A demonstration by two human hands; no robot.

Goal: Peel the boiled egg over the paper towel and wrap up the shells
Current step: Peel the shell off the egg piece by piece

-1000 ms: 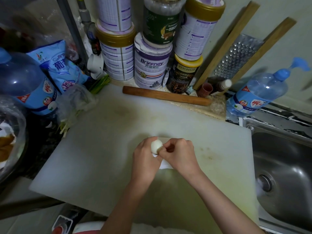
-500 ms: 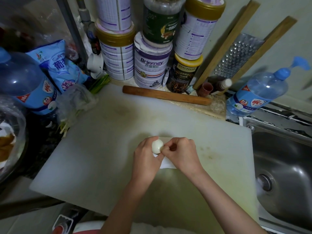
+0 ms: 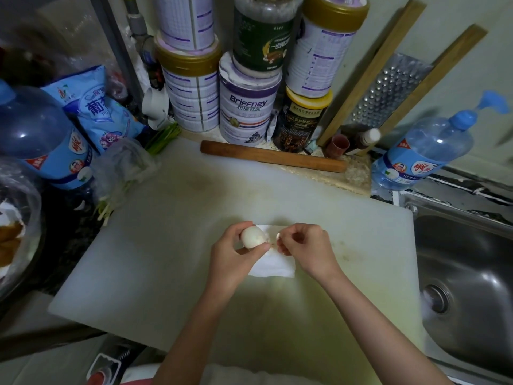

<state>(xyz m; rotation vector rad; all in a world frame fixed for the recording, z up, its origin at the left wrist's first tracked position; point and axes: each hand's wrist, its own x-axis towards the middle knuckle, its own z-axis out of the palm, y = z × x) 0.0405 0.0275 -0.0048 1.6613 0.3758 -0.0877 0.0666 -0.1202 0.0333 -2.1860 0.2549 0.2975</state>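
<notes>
A white boiled egg (image 3: 252, 237) rests in the fingers of my left hand (image 3: 234, 255), held just above a white paper towel (image 3: 273, 263) that lies on the cutting board (image 3: 155, 262). My right hand (image 3: 304, 250) sits a little to the right of the egg, thumb and fingertips pinched on a small bit of shell (image 3: 278, 237) over the towel. Tiny brownish shell bits lie on the towel between the two hands. Much of the towel is hidden under my hands.
A wooden rolling pin (image 3: 273, 160) lies along the board's far edge before stacked tins (image 3: 244, 107). Blue bottles stand at left (image 3: 36, 140) and right (image 3: 424, 154). A steel sink (image 3: 466, 276) borders the board's right side. A bagged bowl (image 3: 14, 229) sits far left.
My right hand has pulled away from the egg to the right, pinching a shell piece, and more of the paper towel shows between the hands.
</notes>
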